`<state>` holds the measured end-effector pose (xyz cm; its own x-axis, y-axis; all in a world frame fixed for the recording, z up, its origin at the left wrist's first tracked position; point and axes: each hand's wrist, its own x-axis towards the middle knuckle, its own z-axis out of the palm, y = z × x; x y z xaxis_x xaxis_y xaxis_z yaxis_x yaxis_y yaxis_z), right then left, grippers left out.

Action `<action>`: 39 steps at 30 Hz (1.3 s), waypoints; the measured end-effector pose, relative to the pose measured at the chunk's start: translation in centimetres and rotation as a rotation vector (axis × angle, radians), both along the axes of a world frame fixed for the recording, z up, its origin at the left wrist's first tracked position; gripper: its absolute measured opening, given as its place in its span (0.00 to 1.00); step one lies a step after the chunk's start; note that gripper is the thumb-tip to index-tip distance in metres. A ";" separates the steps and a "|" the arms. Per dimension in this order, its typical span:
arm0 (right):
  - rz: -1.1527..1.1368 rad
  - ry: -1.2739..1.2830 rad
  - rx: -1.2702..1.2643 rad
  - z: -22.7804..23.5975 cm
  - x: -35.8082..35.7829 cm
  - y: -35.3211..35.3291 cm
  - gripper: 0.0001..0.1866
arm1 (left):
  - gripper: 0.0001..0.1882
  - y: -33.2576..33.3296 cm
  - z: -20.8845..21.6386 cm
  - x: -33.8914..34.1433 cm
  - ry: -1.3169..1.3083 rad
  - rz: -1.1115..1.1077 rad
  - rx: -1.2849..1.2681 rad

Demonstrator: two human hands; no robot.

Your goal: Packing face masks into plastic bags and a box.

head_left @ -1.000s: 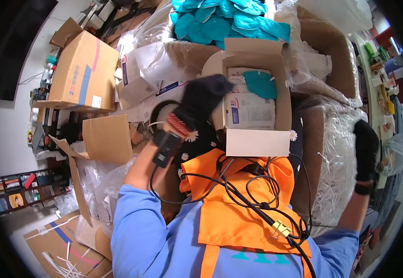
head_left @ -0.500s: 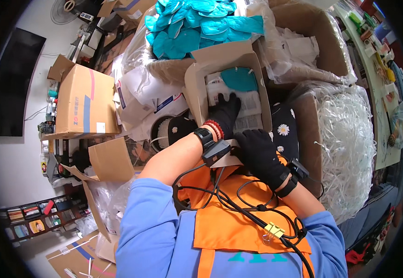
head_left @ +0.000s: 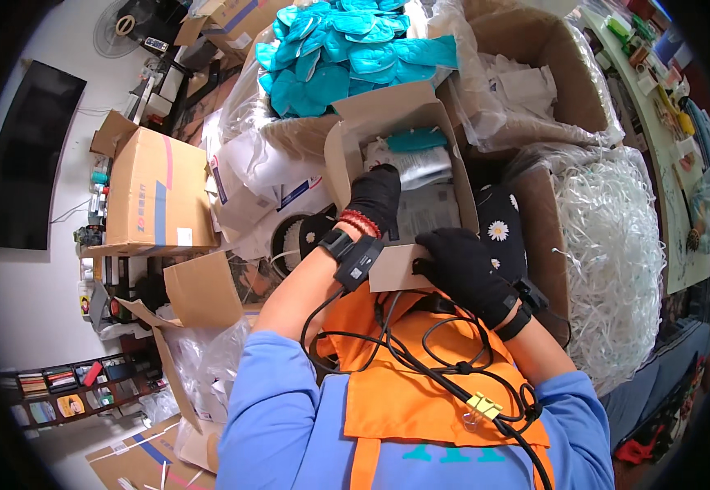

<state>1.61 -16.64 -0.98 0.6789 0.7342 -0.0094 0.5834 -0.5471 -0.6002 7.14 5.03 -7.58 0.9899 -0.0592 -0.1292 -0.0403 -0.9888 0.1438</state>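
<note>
Two black-gloved hands at an open brown cardboard box (head_left: 408,122).
The left hand (head_left: 374,198) reaches inside onto white plastic packets (head_left: 422,167); the right hand (head_left: 463,268) grips the box's near flap (head_left: 394,268). Teal gloves (head_left: 347,49) heap behind; shredded white paper (head_left: 616,245) lies right.

Open brown carton (head_left: 420,122) at centre holding white printed packets (head_left: 424,208), closed brown carton with red-blue stripes (head_left: 157,194) at left, dark flat screen (head_left: 28,155) on far-left wall
</note>
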 end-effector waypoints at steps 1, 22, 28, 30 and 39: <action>0.009 -0.021 0.064 -0.6 0.4 -0.3 0.16 | 0.05 -0.1 1.3 -0.2 -0.092 0.018 0.050; -0.031 -0.131 0.273 0.4 8.7 2.3 0.05 | 0.47 6.4 6.8 -6.6 -0.337 -0.474 -0.667; -0.174 -0.050 0.223 0.7 8.7 2.4 0.09 | 0.35 4.9 4.6 -5.2 -0.313 -0.269 -0.961; -0.155 -0.055 0.147 1.0 8.6 2.5 0.09 | 0.26 3.0 4.7 -5.1 0.050 0.215 -1.406; 0.015 -0.032 0.360 0.1 8.0 3.7 0.09 | 0.11 0.2 5.4 -4.6 -0.391 0.080 -0.869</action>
